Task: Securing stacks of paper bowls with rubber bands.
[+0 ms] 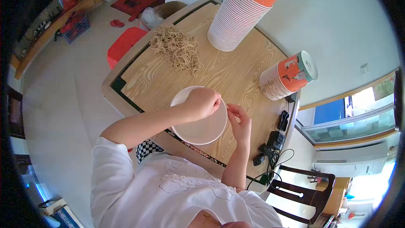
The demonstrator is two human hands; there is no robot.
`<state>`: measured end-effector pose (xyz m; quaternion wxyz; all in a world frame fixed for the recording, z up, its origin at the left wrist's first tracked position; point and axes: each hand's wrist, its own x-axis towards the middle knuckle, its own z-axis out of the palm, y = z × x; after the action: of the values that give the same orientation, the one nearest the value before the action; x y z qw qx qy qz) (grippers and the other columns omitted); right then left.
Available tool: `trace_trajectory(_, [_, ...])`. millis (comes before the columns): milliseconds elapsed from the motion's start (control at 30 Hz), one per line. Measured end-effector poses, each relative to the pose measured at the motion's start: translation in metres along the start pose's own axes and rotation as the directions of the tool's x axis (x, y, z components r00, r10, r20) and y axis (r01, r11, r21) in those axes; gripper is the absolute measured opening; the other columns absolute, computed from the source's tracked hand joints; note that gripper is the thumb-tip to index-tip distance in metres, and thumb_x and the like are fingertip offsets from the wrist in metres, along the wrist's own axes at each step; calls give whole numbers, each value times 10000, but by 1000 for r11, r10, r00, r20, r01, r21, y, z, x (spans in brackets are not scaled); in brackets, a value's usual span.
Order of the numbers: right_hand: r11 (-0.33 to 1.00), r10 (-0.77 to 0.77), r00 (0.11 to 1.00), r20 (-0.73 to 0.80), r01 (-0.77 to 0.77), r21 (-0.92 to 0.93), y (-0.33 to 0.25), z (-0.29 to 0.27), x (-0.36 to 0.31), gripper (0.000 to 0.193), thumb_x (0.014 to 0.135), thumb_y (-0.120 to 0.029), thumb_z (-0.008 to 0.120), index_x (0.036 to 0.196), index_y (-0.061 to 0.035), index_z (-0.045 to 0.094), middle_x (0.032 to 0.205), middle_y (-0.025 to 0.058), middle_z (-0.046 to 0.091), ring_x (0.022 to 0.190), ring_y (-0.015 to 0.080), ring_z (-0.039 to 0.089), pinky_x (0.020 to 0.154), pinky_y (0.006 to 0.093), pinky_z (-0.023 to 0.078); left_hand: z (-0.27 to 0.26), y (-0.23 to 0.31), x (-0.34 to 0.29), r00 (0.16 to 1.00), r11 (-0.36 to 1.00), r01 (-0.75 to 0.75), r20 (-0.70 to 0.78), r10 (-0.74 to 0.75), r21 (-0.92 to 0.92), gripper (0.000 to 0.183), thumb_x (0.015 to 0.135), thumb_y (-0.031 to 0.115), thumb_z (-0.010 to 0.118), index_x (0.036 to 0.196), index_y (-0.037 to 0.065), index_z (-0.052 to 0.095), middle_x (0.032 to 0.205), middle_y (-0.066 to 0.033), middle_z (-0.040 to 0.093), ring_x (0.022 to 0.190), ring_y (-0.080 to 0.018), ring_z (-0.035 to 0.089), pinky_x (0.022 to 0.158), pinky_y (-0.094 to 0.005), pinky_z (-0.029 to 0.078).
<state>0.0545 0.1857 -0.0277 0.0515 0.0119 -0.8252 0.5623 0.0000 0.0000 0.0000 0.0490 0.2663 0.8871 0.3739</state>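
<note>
A round white paper bucket (198,131) sits at the table's near edge with its open mouth facing up toward me. My left hand (203,102) reaches across that mouth, closed into a fist by the right side of the rim; what its fingers hold, if anything, is hidden. At the outside of the same rim, my right hand (240,122) has its thumb and fingers bent together, the tips against the bucket's edge. Beyond the bucket lies a tangled pile of tan strings (177,50).
A tall leaning stack of paper buckets (240,17) stands at the back of the wooden table (236,80). A shorter stack (278,78) is at the right. Black cables and adapters (274,141) lie along the right edge, near a dark chair (303,194). A red stool (124,46) stands at the left.
</note>
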Motion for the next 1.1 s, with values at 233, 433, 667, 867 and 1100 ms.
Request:
trace_trajectory(233, [997,-63,998,17,64,-42,6,1,-2,223,783,28,600,994,-26,650,912,79,654,843,149,595,771,270,460,4,7,0,999,999,-46,-13,45,-26,81,734,122,592,701,51,613,688,-123,628,679,-302,618,616,-427,489])
trace_trajectory(433, [997,-57,998,21,58,-53,5,3,-2,238,773,35,601,998,-26,651,916,88,648,838,158,595,769,278,465,6,7,-1,997,998,-62,-38,62,-20,81,729,119,591,688,51,608,676,-126,625,677,-303,616,611,-423,486])
trace_trajectory(667, [994,-67,997,30,69,-86,3,2,-2,244,769,36,597,1000,-27,649,908,88,646,831,164,593,766,279,464,10,5,-1,994,996,-57,-96,50,-75,81,726,123,597,687,52,590,659,-119,616,657,-295,612,589,-421,476])
trace_trajectory(867, [994,-75,997,21,76,-85,2,3,0,235,770,36,594,992,-19,646,891,86,644,825,161,591,758,277,463,12,5,-1,995,996,-70,-80,65,-62,87,736,114,608,705,41,572,673,-118,615,646,-291,611,591,-400,473])
trace_trajectory(1100, [995,-63,998,25,65,-81,0,6,2,224,774,29,600,989,-16,645,873,82,639,811,163,594,752,272,464,13,4,0,998,998,-38,-49,35,-46,87,739,131,599,705,50,594,679,-116,624,666,-298,620,602,-422,487])
